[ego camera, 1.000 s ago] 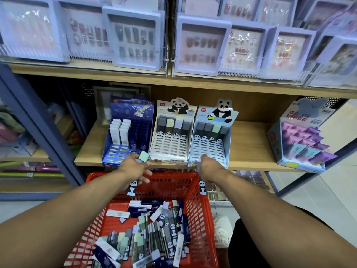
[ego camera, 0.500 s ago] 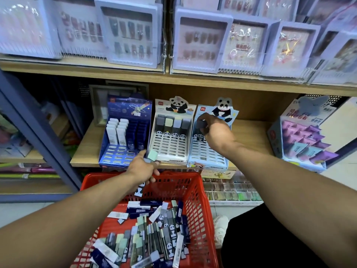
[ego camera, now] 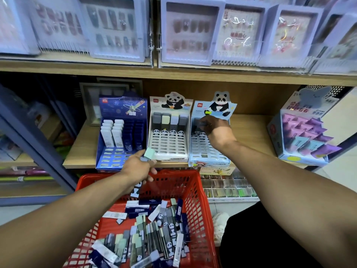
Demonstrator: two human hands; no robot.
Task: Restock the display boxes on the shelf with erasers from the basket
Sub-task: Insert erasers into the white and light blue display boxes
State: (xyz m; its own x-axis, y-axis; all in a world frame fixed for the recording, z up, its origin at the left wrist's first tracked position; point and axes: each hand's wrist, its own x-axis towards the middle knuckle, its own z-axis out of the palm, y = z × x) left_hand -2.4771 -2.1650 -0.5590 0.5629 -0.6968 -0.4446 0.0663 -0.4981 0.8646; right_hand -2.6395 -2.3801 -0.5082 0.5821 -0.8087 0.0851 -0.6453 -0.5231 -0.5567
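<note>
On the left of the wooden shelf (ego camera: 85, 151) a dark blue display box (ego camera: 123, 132) is seen, with white erasers standing in its two left columns and dark ones to their right; its lower rows are bare. Just below and in front of it, the left hand (ego camera: 138, 168) is held above the far rim of the red basket (ego camera: 195, 190). A small bundle of panda erasers (ego camera: 149, 154) is gripped in its curled fingers, a mint-green end sticking up toward the shelf and a panda-printed end hanging down toward the basket, so the long axis runs near upright.

Next along, the white panda display box (ego camera: 170, 132) is filled only in its top row; the slots below it are open. This box lies just above and slightly right of the left hand's bundle, and it is judged the nearest target for that hand, the erasers needing to be tipped back to match the slope of the slots.

Further right, the right hand (ego camera: 216, 130) is pressed into the top rows of the light blue panda display box (ego camera: 208, 151), its fingers curled over dark erasers there; whether one is actually pinched cannot be told. The loose erasers (ego camera: 154, 235) are heaped low in the basket.
</note>
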